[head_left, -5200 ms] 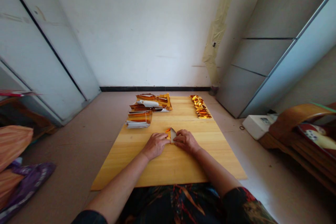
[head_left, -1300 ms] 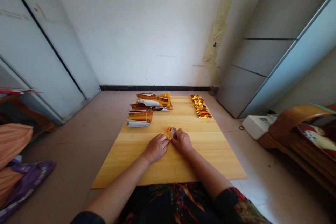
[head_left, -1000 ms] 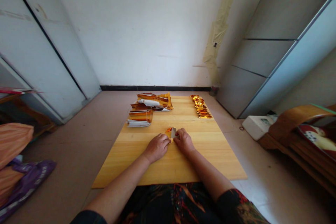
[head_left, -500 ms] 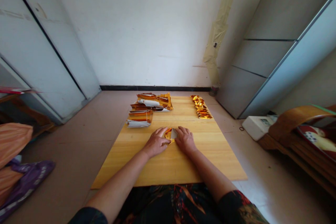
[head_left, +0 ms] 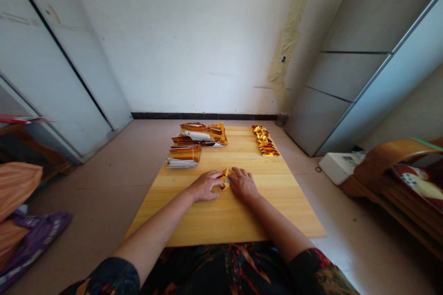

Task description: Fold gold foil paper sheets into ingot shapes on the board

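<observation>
A small piece of gold foil paper [head_left: 226,173] with a pale grey-white side lies partly folded on the wooden table, between my two hands. My left hand [head_left: 207,185] holds its left side, fingers curved and the thumb bent in toward the near edge. On the right side, the fingertips of my right hand [head_left: 243,184] press the paper against the tabletop. Both hands cover parts of the piece, so its full shape is hidden.
Bundles of gold foil sheets [head_left: 185,153] lie at the table's far left. A row of folded gold foil pieces [head_left: 266,142] runs along the far right. Beyond stand a wall and a grey refrigerator [head_left: 332,83]; a wooden seat [head_left: 380,179] is at right.
My left hand has shifted slightly, its thumb drawing back from the paper. The foil piece now shows less of its pale side and more gold folds. My right hand has barely moved.
</observation>
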A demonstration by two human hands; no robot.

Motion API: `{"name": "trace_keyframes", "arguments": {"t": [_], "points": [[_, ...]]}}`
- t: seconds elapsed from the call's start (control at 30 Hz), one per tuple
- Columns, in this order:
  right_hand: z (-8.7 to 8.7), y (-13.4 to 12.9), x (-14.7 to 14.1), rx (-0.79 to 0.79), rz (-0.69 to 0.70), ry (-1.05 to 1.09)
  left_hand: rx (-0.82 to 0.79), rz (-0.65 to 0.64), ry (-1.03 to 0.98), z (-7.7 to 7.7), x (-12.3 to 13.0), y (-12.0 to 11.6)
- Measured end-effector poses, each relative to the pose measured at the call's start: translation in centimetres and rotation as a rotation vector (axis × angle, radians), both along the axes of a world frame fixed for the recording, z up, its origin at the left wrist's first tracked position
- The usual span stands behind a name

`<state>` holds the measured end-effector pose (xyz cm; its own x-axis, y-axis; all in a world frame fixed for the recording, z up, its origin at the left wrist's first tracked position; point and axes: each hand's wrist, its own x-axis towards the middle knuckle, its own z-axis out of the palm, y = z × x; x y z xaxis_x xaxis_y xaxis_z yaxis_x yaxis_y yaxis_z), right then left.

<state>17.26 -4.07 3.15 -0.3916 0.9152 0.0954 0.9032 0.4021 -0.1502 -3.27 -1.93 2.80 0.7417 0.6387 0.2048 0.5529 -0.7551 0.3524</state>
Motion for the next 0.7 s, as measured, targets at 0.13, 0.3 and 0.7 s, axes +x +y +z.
{"name": "trace_keyframes", "arguments": {"t": [0.13,0.3,0.7], "points": [[0.7,0.8,-0.5,-0.033,0.012,0.006,-0.004,-0.054,0.001,0.8,0.1,0.0],[1.0,1.6,-1.4,-0.121,0.023,0.04,-0.025,-0.054,0.051,1.3,0.3,0.2],[2.3,1.3,-0.9,-0.159,0.05,-0.02,0.027,-0.087,0.12,1.4,0.8,0.4]]}}
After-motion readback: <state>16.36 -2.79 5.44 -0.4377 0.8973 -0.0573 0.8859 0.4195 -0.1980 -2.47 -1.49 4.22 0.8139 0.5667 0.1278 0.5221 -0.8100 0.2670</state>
